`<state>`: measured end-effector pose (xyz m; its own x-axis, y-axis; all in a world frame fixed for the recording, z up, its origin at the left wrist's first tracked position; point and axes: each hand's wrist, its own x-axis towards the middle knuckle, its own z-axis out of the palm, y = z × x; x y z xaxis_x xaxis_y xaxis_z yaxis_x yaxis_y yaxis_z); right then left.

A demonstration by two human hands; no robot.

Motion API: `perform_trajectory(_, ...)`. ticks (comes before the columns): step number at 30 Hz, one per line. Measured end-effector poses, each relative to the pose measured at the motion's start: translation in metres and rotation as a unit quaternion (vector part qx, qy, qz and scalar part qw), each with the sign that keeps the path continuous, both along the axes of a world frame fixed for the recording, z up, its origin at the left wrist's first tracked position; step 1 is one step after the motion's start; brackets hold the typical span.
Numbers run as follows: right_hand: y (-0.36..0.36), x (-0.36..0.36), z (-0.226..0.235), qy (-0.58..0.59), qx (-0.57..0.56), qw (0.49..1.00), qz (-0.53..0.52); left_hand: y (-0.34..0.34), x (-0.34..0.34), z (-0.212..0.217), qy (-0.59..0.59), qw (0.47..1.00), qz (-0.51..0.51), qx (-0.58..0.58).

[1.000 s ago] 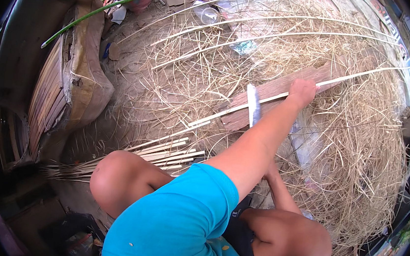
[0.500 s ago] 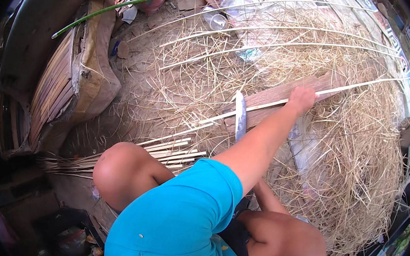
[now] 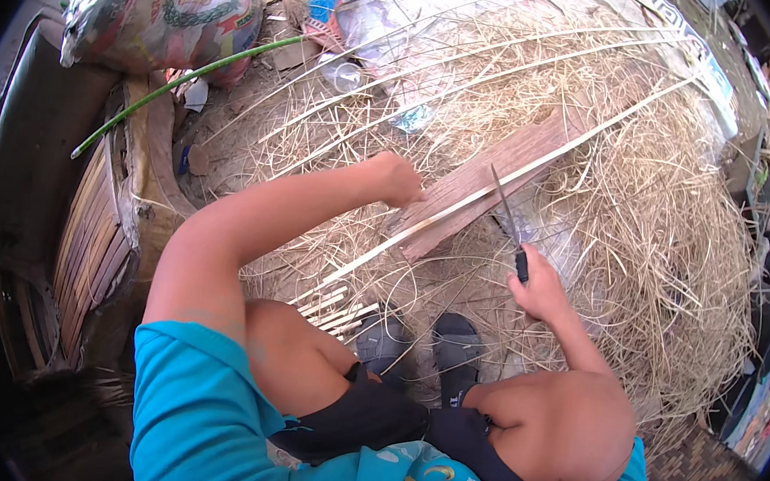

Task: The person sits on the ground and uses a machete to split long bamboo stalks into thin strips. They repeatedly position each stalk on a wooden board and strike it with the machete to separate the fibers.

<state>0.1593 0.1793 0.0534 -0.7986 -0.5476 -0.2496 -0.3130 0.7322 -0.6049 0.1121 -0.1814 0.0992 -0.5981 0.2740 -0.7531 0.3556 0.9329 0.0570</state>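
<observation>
My right hand (image 3: 543, 285) grips the black handle of a knife (image 3: 509, 210). Its blade points away from me and crosses a long pale bamboo strip (image 3: 585, 141). That strip runs diagonally over a weathered wooden board (image 3: 480, 171) lying on the ground. At the board's left side, my left hand (image 3: 394, 180) is closed in a fist, just above the strip and apart from it. Whether anything small sits in those fingers is hidden.
Loose shavings (image 3: 652, 257) spread thickly to the right. More long strips (image 3: 474, 87) lie beyond the board, and short cut strips (image 3: 331, 314) beside my left foot. A green stem (image 3: 187, 78), a stuffed sack (image 3: 170, 20) and a pile of curved slats (image 3: 92, 249) are at left.
My left hand has let go of the strip's far part and moved left, nearer me. My right hand and the knife handle have come into sight, farther right. The view has shifted.
</observation>
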Motion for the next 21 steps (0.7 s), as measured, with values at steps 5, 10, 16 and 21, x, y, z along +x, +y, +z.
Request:
perform_trajectory(5,0.024,-0.063,-0.010,0.152,0.141,0.978,-0.025,-0.048,0.150,-0.062,-0.187,0.858,0.372,0.302)
perform_trajectory(10,-0.047,-0.026,-0.019,0.056,0.092,0.994,-0.006,-0.013,0.211,-0.091,0.092,0.748,0.536,0.380)
perform_trajectory(16,0.000,-0.072,-0.034,0.016,0.075,0.981,-0.180,-0.037,0.265,-0.084,0.177,0.816,0.459,0.305)
perform_trajectory(21,-0.071,0.017,-0.030,0.054,0.004,0.997,0.062,-0.017,0.233,-0.086,0.243,0.868,0.390,0.188)
